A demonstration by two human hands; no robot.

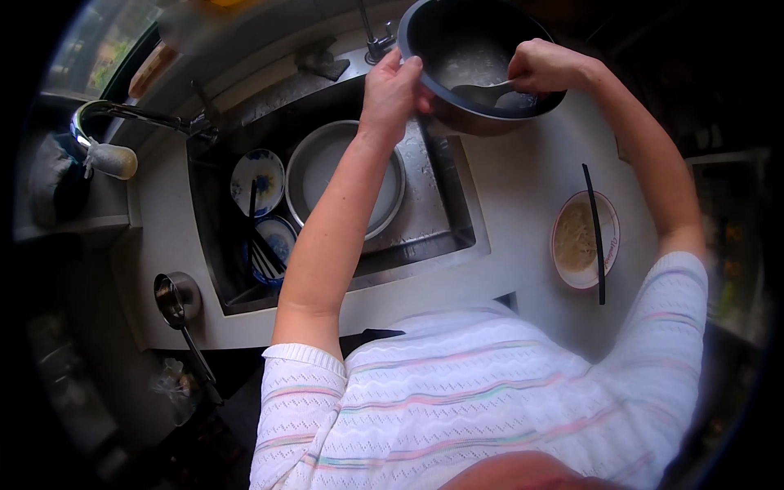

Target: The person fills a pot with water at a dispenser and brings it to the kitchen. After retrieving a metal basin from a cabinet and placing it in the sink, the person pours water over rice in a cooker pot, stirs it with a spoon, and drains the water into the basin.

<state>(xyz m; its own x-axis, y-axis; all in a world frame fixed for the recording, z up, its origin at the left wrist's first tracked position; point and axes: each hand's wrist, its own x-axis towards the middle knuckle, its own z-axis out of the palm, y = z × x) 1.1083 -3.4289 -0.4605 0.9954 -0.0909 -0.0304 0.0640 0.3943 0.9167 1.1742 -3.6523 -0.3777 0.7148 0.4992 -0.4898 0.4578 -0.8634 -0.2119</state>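
Note:
My left hand (390, 96) grips the rim of a dark, deep pot (482, 122) at its left side, thumb over the edge. The pot is tilted towards me at the top of the view, and some whitish food or liquid lies at its bottom. Inside it, my right hand (545, 67) is closed round the handle of a large spoon (483, 94), its head low against the near wall. Below the pot, a white bowl (563, 273) with a red rim holds pale, noodle-like food. Dark chopsticks (600, 245) lie across that bowl.
In the sink (216, 269) are a round metal basin (384, 214), patterned dishes (257, 181) and several dark chopsticks (265, 253). A chrome faucet (98, 110) arches at the left. On the counter's left corner stands a metal cup (188, 294) with a long-handled ladle (196, 351).

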